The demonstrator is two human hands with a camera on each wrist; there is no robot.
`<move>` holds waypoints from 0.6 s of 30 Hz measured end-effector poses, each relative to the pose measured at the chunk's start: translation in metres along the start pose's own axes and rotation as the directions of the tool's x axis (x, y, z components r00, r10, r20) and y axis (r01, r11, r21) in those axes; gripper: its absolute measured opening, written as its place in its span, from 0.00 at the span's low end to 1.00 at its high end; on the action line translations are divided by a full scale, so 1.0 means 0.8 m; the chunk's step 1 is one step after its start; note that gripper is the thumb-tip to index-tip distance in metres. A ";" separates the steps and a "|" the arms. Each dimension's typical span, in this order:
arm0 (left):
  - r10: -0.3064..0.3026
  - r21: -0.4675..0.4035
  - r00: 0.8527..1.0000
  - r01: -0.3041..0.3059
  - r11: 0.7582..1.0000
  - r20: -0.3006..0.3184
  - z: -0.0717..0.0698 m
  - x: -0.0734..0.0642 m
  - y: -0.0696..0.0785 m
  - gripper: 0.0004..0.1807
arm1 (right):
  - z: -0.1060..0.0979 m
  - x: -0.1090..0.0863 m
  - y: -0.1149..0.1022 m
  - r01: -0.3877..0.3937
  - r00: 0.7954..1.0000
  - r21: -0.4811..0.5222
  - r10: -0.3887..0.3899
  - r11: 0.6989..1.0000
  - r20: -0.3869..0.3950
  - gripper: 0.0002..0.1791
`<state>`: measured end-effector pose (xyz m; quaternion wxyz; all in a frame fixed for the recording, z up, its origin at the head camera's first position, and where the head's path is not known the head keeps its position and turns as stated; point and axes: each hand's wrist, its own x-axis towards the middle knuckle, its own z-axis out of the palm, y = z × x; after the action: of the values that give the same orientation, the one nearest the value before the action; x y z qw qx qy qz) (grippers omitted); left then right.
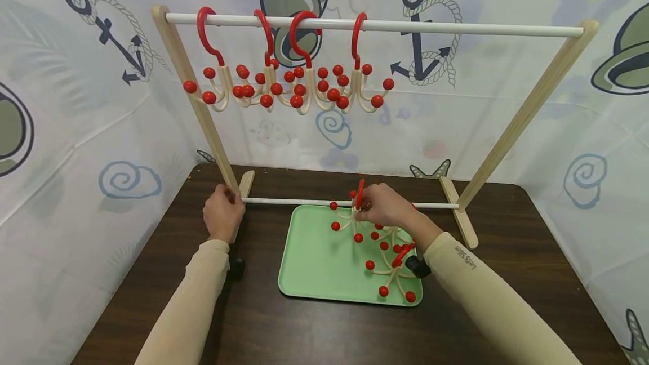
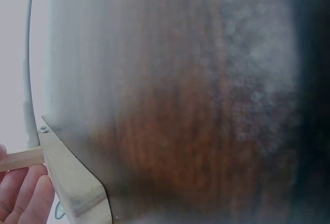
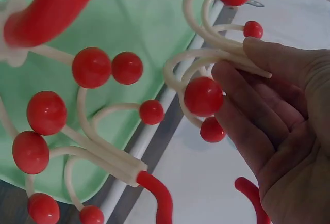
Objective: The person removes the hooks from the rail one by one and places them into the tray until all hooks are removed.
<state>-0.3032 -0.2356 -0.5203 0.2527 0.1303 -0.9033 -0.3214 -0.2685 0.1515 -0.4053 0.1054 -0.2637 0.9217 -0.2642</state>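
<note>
My left hand grips the left wooden post of the rack near its base; the left wrist view catches fingertips around that post, close to the foot. Over the green tray's far edge, my right hand pinches the pale stem of a multi-arm hook hanger. Its hook points up and red balls tip its curved arms. Two more such hangers, a front one and one partly hidden by my right arm, lie in the tray.
Several similar hangers hang on the left half of the white top rail. The lower white rail runs behind the tray. The right post slants up from its foot. A patterned cloth surrounds the dark table.
</note>
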 end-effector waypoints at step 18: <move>0.017 -0.006 1.000 -0.017 1.000 -0.008 0.002 0.000 -0.002 0.11 | 0.021 0.001 0.022 -0.013 1.000 -0.156 0.017 0.988 0.020 0.02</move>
<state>-0.3041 -0.2364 -0.5224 0.2593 0.1233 -0.9024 -0.3213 -0.2707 0.1565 -0.4291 0.0964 -0.2670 0.9403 -0.1878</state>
